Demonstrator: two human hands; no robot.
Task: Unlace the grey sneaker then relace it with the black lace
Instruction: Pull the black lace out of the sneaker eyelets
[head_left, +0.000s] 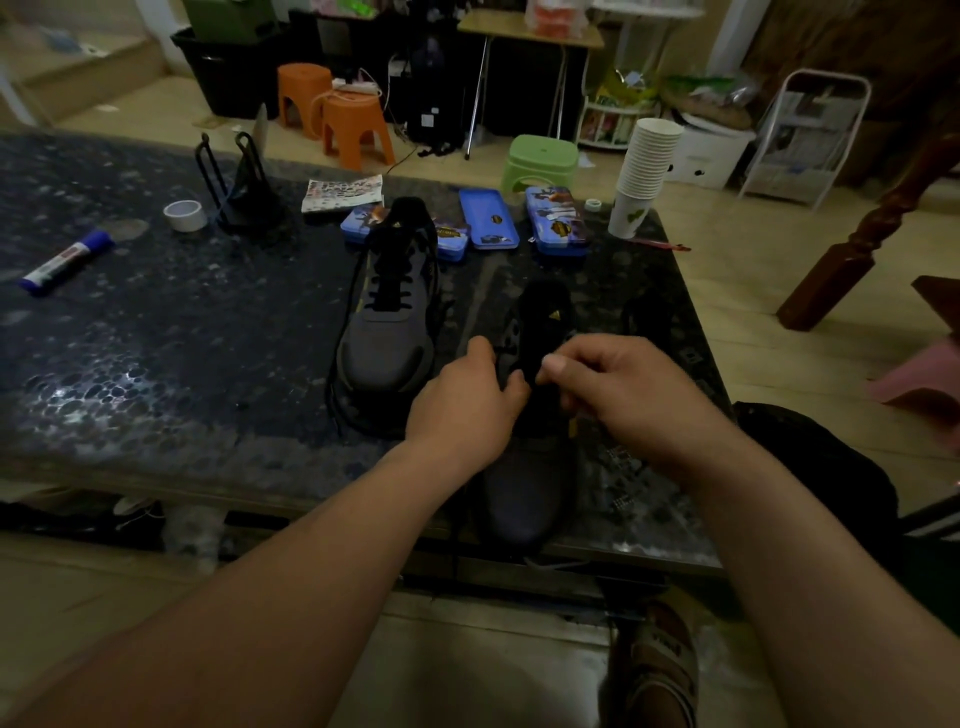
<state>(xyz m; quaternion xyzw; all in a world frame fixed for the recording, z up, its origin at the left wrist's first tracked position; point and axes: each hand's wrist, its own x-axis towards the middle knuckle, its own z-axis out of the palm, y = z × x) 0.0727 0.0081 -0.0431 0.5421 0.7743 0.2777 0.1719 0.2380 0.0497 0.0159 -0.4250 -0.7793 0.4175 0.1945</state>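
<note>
Grey sneaker (524, 483) stands on the table (182, 338) at its near edge, toe toward me; my left hand (462, 402) and right hand (615, 382) meet above its midfoot, fingers curled, each pinching the black lace (527, 367); a second sneaker (387, 338) sits just left.

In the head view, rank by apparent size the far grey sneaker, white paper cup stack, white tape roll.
1. Far grey sneaker
2. White paper cup stack
3. White tape roll
None look alike.
</note>
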